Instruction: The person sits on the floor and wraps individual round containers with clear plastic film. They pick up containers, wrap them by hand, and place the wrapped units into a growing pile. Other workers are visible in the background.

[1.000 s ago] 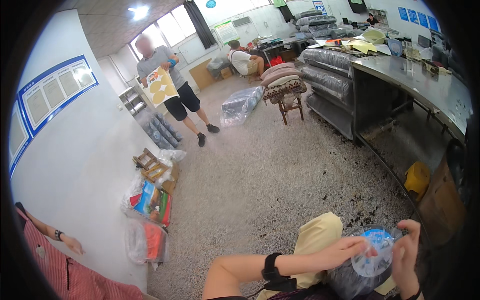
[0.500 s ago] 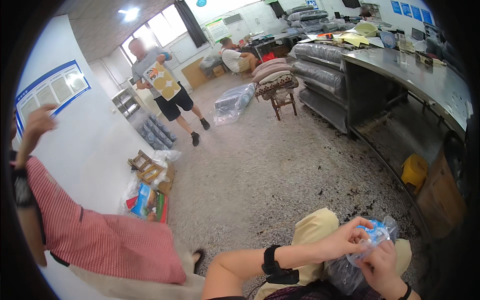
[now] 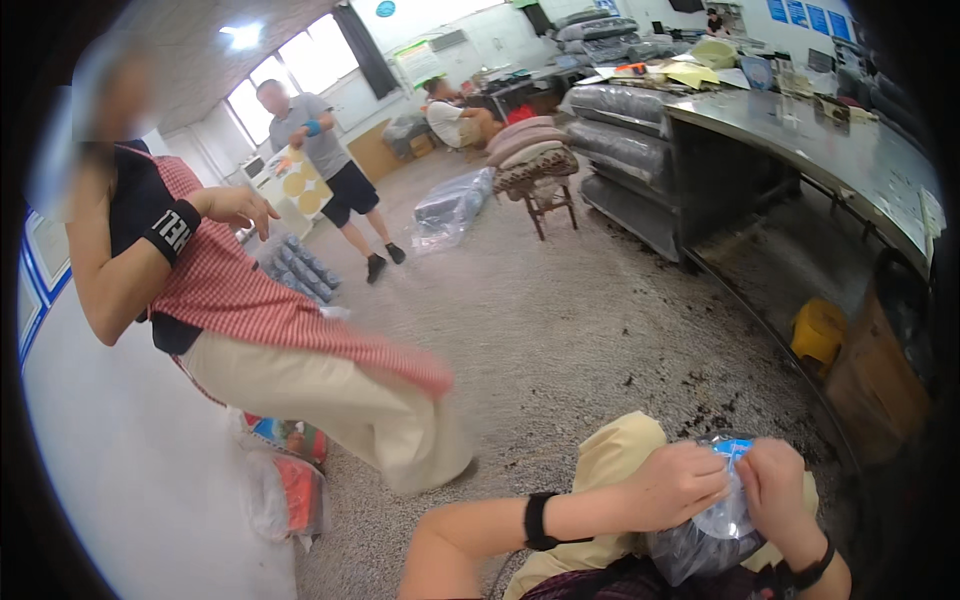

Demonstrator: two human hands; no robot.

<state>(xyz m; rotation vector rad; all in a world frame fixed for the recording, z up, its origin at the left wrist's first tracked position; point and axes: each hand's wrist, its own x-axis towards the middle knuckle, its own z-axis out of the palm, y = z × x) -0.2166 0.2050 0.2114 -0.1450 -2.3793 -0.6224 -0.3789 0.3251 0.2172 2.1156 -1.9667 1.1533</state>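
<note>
A clear plastic bag (image 3: 700,550) with something dark inside sits on my lap, between my knees. Blue print shows near its top. My left hand (image 3: 678,487) is closed, its fingers pinching the plastic at the bag's upper left. Across from it, my right hand (image 3: 778,487) grips the upper right side with curled fingers. The two hands are close together but apart, and the fingertips are partly hidden. Black bands circle both my wrists.
A person in a red checked apron (image 3: 240,270) stands close on my left. Another person (image 3: 320,150) holds a board farther off. A metal-topped table (image 3: 800,130), stacked bagged cushions (image 3: 625,160), a stool (image 3: 540,190) and a yellow plastic object (image 3: 818,335) are to the right.
My hands have shifted on the bag, the right one rising to its upper right side. The aproned person has stepped rightward into fuller view, lowering a raised hand.
</note>
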